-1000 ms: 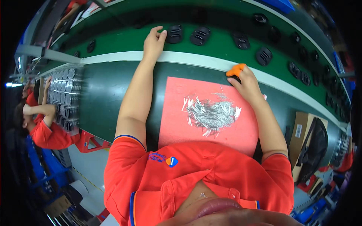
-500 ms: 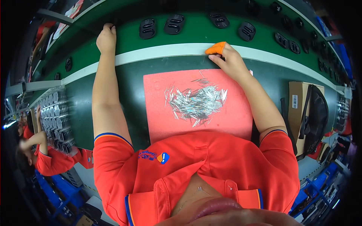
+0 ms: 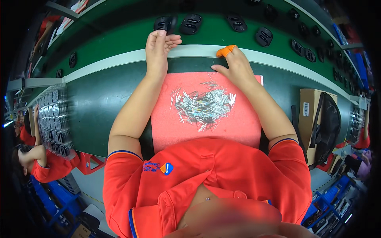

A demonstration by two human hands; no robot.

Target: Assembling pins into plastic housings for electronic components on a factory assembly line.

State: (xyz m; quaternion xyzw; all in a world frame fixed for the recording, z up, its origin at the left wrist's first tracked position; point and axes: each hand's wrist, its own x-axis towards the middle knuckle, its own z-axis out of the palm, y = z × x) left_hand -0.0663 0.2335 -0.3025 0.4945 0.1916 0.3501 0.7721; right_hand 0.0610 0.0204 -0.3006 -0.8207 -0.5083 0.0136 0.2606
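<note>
My left hand (image 3: 160, 44) reaches over the green belt, thumb and index finger closed at a glossy black oval piece (image 3: 162, 23); the other fingers point right. A blurred dark edge shows beside that piece. Resting by the pale rail (image 3: 186, 50), my right hand (image 3: 237, 65) wears an orange finger cot (image 3: 226, 50) on its index finger. Its thumb stretches left, apart from the index finger, with a thin line like a pin near its tip. The remaining right fingers are hidden. Below both hands, a loose heap of thin silvery pins (image 3: 204, 107) lies on a pink foam mat (image 3: 170, 137).
More black pieces (image 3: 191, 24) sit along the green belt (image 3: 119, 47). Clear trays of round parts (image 3: 53, 115) stand at the left. To the right are a cardboard box (image 3: 309, 105) and a black bag (image 3: 329, 127). Another person (image 3: 45, 162) works at the far left.
My left hand has moved right along the belt to the black piece. My right thumb has spread away from the index finger. The view has shifted slightly.
</note>
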